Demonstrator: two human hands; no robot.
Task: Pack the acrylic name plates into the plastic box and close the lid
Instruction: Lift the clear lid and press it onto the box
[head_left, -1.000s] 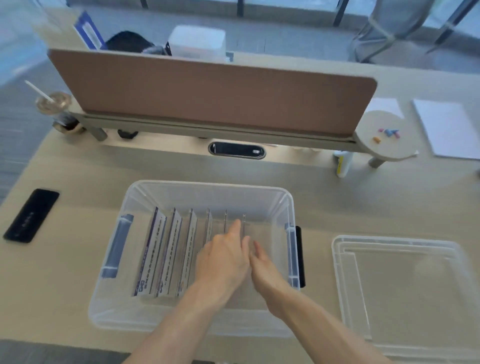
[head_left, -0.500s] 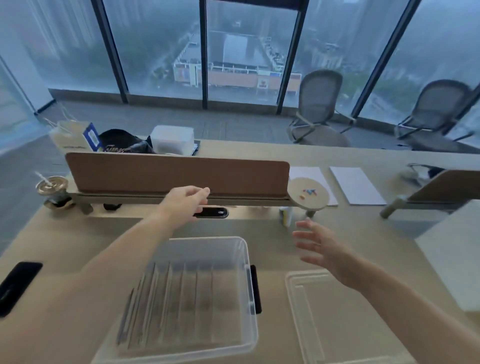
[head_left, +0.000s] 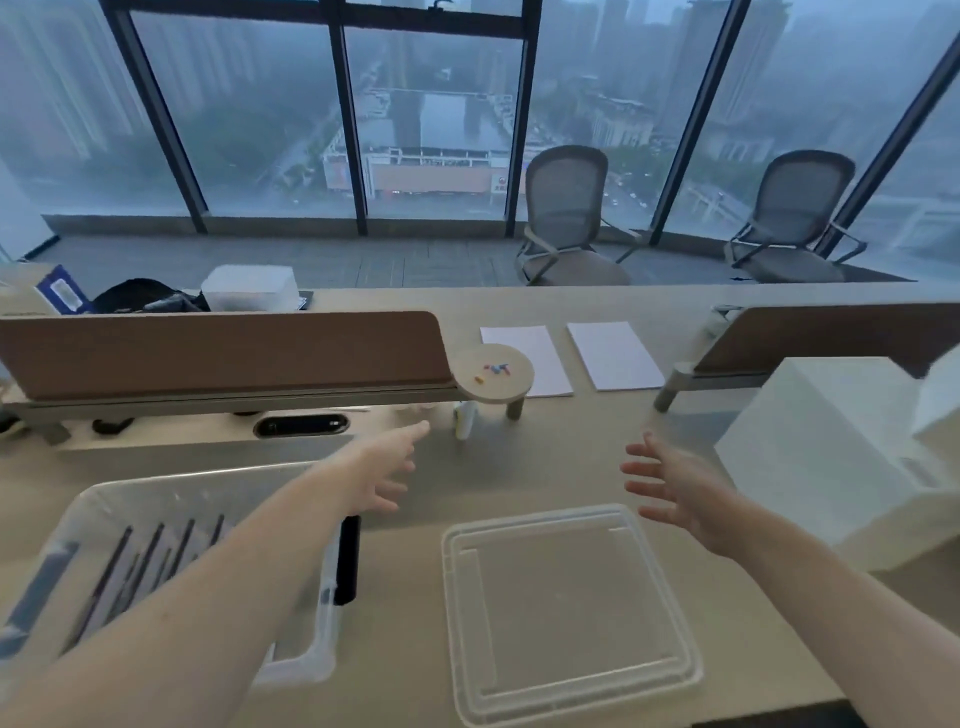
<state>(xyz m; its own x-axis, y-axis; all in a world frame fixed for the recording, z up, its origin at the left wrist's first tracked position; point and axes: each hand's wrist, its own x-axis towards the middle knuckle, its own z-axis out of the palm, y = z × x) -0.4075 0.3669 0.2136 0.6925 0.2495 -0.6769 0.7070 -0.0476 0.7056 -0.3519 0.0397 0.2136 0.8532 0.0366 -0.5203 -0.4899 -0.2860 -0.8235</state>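
The clear plastic box (head_left: 93, 499) stands at the lower left of the desk with several acrylic name plates (head_left: 150, 561) upright in a row inside; my left forearm crosses over it and hides part of them. Its clear lid (head_left: 566, 608) lies flat on the desk to the right of the box. My left hand (head_left: 387, 470) is stretched forward past the box's far right corner, fingers straight, holding nothing. My right hand (head_left: 675, 493) hovers beyond the lid's far right corner, fingers spread and empty.
A brown desk divider (head_left: 223, 353) runs across behind the box, with a small round shelf (head_left: 496, 376) at its end and a little bottle (head_left: 465, 420) under it. A large white box (head_left: 841, 457) stands at the right. Two paper sheets (head_left: 613, 353) lie farther back.
Both hands have left the inside of the box and now reach forward, apart, near the lid. The view has lifted and swung right, so the box sits lower left.
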